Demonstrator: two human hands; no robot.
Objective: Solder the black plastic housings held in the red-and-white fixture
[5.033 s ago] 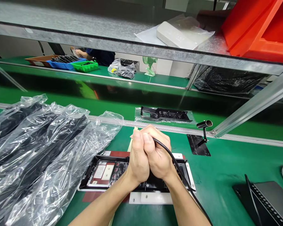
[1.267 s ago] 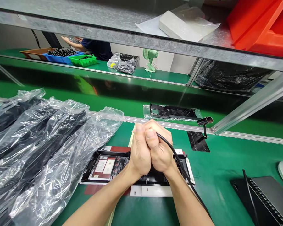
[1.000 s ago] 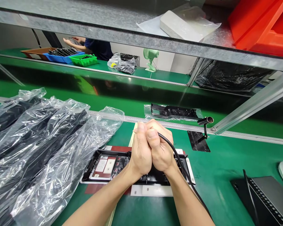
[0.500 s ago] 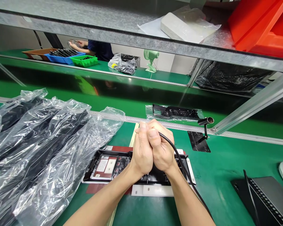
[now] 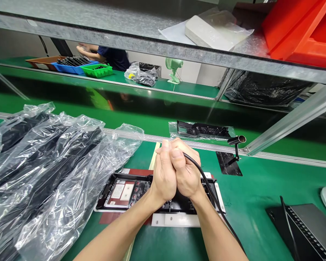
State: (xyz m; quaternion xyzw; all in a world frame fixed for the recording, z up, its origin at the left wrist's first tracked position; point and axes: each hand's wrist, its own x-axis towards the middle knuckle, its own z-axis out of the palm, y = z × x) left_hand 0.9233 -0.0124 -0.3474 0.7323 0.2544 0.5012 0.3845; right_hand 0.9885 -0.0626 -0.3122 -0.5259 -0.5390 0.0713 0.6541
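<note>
Bagged parts (image 5: 62, 170) crowd 9 o'clock, tube stand (image 5: 237, 140) at 2. R hand (image 5: 188, 170)'s wrapped round a black cable (image 5: 200, 169) trailing to 5; L hand (image 5: 165, 175)'s pressed against it, can't tell what it's gripping tbh. Black tray (image 5: 104, 192)'s below both, middle blocked. White label (image 5: 117, 191) abt 8:30, print's 2 small 2 read.

One head-worn camera faces forward and down, near the hands (image 5: 164, 177).
</note>
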